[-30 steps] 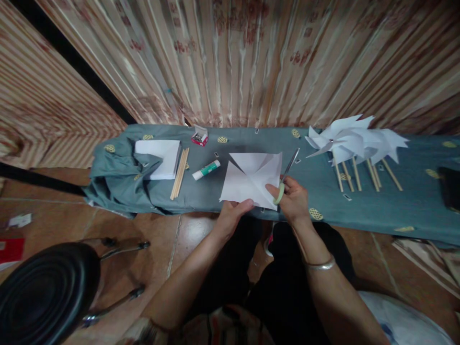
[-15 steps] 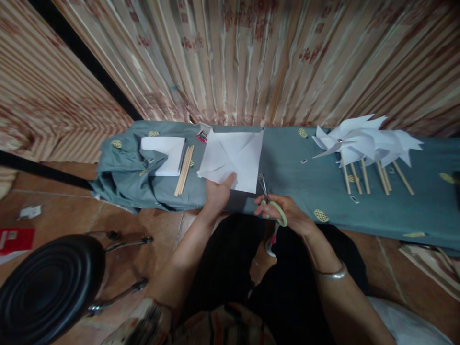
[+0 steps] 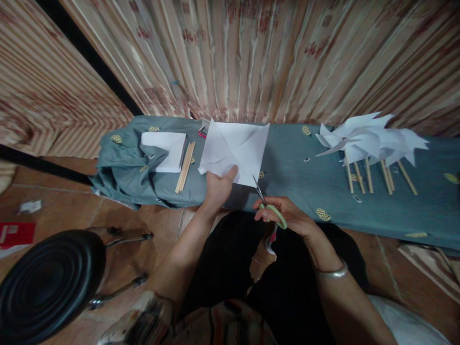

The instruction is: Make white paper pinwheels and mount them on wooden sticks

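Observation:
In the head view, a white square sheet of paper (image 3: 235, 143) with diagonal lines running in from its corners is pinched at its near edge by my left hand (image 3: 219, 186), thumb on top. My right hand (image 3: 282, 213) holds scissors (image 3: 276, 215) with light green handles. The metal blades point up and left, their tips at the sheet's lower right corner; whether they are cutting into the paper I cannot tell. Left of the sheet lie several thin wooden sticks (image 3: 185, 167) and a stack of white paper (image 3: 176, 151), partly covered by a cloth fold.
Several white paper pinwheels (image 3: 373, 139) on sticks lie at the right of the long bench with a grey-green cloth (image 3: 287, 177). A small box with red (image 3: 203, 130) sits behind the sheet. A black round stool (image 3: 50, 287) stands lower left. A striped curtain (image 3: 251, 62) hangs behind.
The scissors have swung left, and their tips have come over to the paper's lower right corner. The sheet has tilted and shifted slightly, still in my left hand.

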